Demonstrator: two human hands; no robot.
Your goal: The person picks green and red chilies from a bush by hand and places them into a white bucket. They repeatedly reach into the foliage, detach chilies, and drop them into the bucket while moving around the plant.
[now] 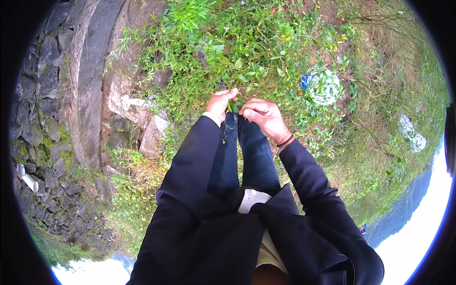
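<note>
My left hand point(218, 104) is closed around a small bunch of green leaves point(233, 106), held just above my knees. Close by on the right, my right hand point(264, 115) pinches thumb against fingertips at the edge of the same leaves. What exactly lies between those fingertips is too small to make out. A thin stem point(226, 131) with a small leaf at its tip hangs below my left hand, in front of my dark trousers point(222, 156). Leafy green plants point(245, 64) grow on the ground beyond both hands.
A white and blue bag-like object point(322, 87) lies among the plants to the right. Farther right is a pale object point(411, 133) in dry grass. On the left are broken rocks point(153, 137), a concrete channel point(87, 85), a mossy stone wall point(46, 107) and white pipes point(28, 180).
</note>
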